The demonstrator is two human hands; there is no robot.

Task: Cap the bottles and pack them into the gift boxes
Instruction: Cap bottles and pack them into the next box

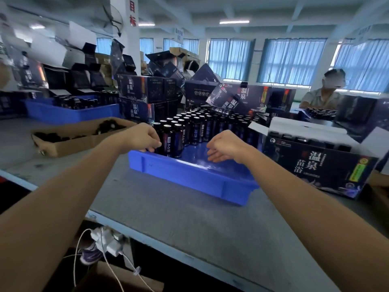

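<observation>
Head view: at far left a shallow cardboard box (69, 140) of dark caps lies on the counter (160, 211), well apart from our arms. Our left grip (143, 137) reaches to the near-left corner of the blue tray (189, 175), its fingers curled round the front-left bottle (157, 131). The bottles (195, 125) stand upright in rows, long axis vertical and mouths pointing at the ceiling. Pale round tops show and the labels face us. They fill the far part of the tray. Our right grip (225, 146) hovers above the tray's blue floor, fingers loosely bent, holding nothing. Just beside the tray's right end stands an open gift box (315, 165), flaps raised and long printed side toward us, with dark-topped bottles upright inside. Stacked gift boxes (145, 89) crowd behind the tray, and a tilted box (227, 102) leans over the back rows. Far right, another person (322, 95) sits.
</observation>
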